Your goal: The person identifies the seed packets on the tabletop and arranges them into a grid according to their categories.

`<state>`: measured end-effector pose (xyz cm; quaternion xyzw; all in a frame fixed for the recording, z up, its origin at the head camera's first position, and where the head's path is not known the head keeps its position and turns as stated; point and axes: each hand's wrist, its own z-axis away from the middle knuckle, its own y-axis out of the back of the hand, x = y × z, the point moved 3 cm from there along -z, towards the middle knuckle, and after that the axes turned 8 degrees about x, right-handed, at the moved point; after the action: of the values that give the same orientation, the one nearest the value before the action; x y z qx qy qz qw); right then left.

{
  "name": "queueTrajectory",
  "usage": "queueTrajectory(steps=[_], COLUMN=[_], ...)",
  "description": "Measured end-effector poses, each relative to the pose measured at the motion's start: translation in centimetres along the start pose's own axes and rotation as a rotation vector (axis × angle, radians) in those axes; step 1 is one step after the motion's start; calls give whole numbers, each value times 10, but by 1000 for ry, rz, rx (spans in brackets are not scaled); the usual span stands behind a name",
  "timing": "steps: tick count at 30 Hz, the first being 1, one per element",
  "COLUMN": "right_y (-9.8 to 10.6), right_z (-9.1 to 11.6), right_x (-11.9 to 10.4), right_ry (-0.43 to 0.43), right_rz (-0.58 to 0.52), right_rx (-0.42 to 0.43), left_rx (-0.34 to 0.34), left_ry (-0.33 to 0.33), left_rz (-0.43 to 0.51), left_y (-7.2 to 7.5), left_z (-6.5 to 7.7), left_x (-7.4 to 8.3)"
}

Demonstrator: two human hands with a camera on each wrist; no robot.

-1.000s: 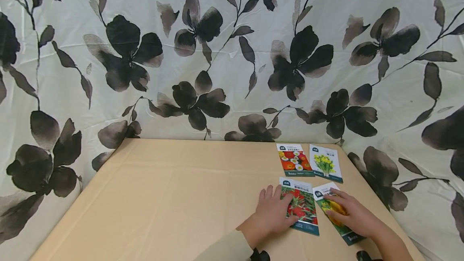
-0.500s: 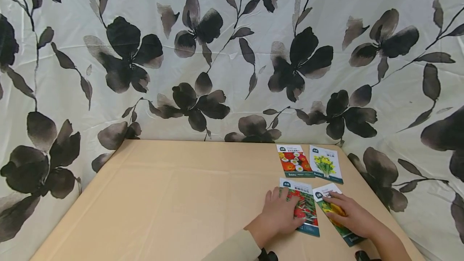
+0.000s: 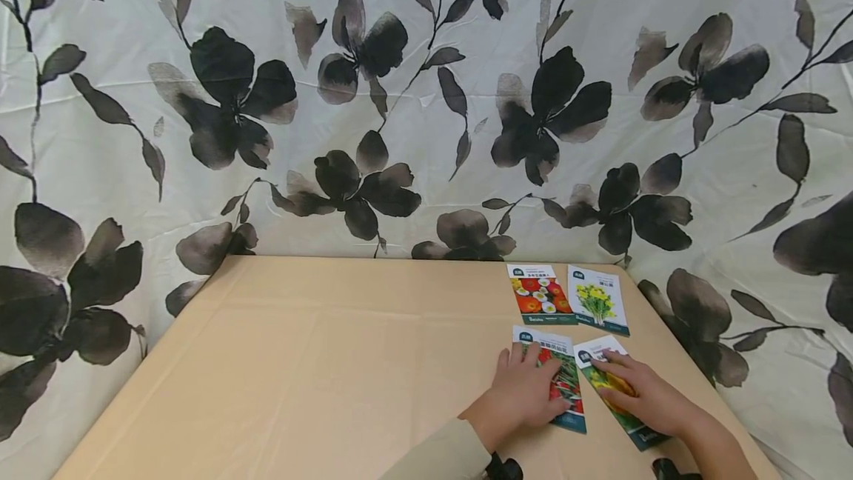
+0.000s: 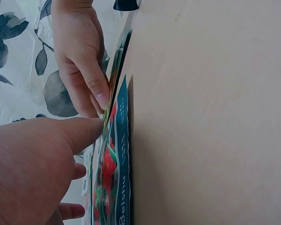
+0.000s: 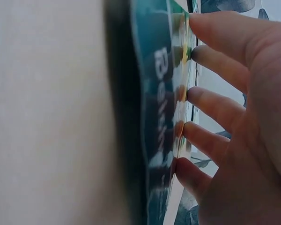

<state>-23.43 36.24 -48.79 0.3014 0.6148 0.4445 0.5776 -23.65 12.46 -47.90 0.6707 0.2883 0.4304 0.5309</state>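
Two flat seed packets lie side by side under my hands in the head view. My left hand (image 3: 523,391) rests with spread fingers on the packet with red flowers (image 3: 565,384), covering much of its left side. Over the packet with a yellow picture (image 3: 648,435), my right hand (image 3: 643,395) lies with its fingers extended. In the right wrist view, the fingertips (image 5: 193,93) touch the glossy face of that packet (image 5: 157,112). The left wrist view shows the left thumb (image 4: 86,133) over the red-flower packet (image 4: 110,164), close to the right hand (image 4: 82,51).
Behind the hands lie two more seed packets: one with red, orange and white blooms (image 3: 543,296), one with a yellow bunch (image 3: 598,301). They sit near the back right corner of the tan table (image 3: 300,376). A white floral cloth (image 3: 453,132) hangs behind.
My left hand has slid a little to the right across the red-flower packet. The right hand and the packets have stayed in place.
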Motion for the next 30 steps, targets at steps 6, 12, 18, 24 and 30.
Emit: queueTrajectory(steps=[6, 12, 18, 24, 30], right_y=[2, 3, 3, 3, 4], right_z=[0, 0, 0, 1, 0], right_x=[-1, -2, -1, -1, -3], right_ry=[19, 35, 26, 8, 13], right_rz=[-5, 5, -6, -9, 15], right_rx=[-1, -5, -16, -20, -13], left_rx=[4, 3, 0, -15, -24], left_ry=[-12, -19, -21, -19, 2], left_rz=[-3, -40, -71, -72, -83], left_y=[-2, -7, -7, -7, -8], left_z=[-4, -7, -12, -14, -15], left_x=[1, 4, 7, 9, 11])
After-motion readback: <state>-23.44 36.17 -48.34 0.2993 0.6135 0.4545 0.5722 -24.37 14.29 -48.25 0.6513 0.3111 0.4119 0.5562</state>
